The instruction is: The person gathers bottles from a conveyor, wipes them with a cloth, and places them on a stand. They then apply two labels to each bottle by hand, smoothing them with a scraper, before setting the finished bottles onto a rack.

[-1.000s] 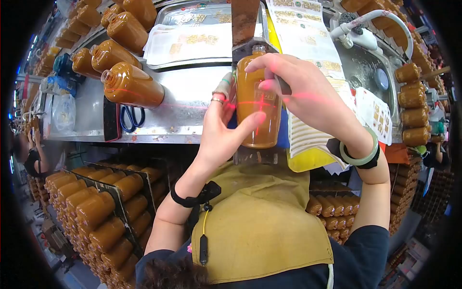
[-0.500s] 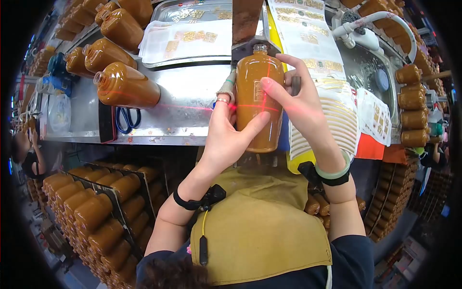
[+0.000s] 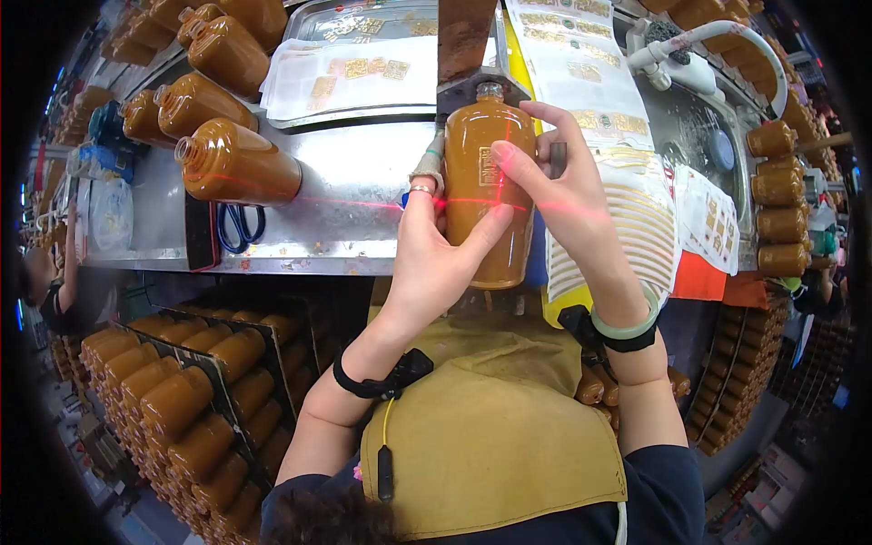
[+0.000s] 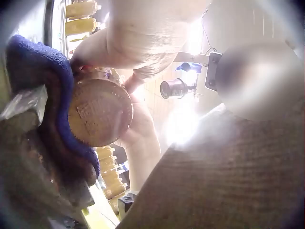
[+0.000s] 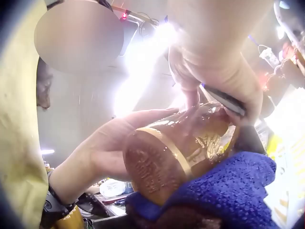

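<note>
Risk at this pose?

Roll, I'd say. Left hand (image 3: 434,263) clasps the brown bottle (image 3: 470,195): thumb across the lower body, other fingers along its left side. Ease that grip and the bottle could turn on the blue cloth (image 5: 238,186) under it.

And the right hand (image 3: 574,195)?

Thumb tip at the right edge of the gold decal (image 3: 487,166); dark flat tool (image 3: 559,160) gripped in the other fingers. Sideways thumb drag could skew or crease the decal. Likely worse if the glossy face is wet; can't tell if it is. Tool edge could scrape if the hand dips.

Alignment?

Red laser lines (image 3: 500,186) cross on the bottle, just right of and below the decal. Bottle turns, decal probably ends up crooked to them.

Bottle vs fingers?

Between both hands, neck at the far end. Left thumb lies below the decal, right thumb beside it. Right index near the shoulder, contact unclear. Beyond: neck at the metal bracket (image 3: 459,89), can't tell if touching. Not seated, it could slide lengthwise.
</note>
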The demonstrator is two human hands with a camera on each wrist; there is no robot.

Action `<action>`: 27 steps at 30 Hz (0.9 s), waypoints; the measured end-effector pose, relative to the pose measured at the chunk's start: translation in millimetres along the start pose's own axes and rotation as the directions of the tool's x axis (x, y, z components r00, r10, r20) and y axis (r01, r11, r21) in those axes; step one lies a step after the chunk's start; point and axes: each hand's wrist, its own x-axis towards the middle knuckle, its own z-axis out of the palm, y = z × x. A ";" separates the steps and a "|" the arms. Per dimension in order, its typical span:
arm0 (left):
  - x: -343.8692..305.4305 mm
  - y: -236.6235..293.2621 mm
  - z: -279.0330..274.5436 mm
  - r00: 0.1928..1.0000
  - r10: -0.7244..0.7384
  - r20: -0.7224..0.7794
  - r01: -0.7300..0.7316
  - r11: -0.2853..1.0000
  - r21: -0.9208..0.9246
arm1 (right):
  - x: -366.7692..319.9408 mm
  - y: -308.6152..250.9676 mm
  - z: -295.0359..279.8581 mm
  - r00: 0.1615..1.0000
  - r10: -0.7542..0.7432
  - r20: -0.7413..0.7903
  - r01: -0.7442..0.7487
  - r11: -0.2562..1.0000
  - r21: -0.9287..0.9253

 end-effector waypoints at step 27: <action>1.5 -3.8 -11.0 0.999 -0.045 0.015 0.047 0.986 -0.163 | -5.1 4.2 -7.3 0.997 0.076 0.005 -0.076 0.996 0.042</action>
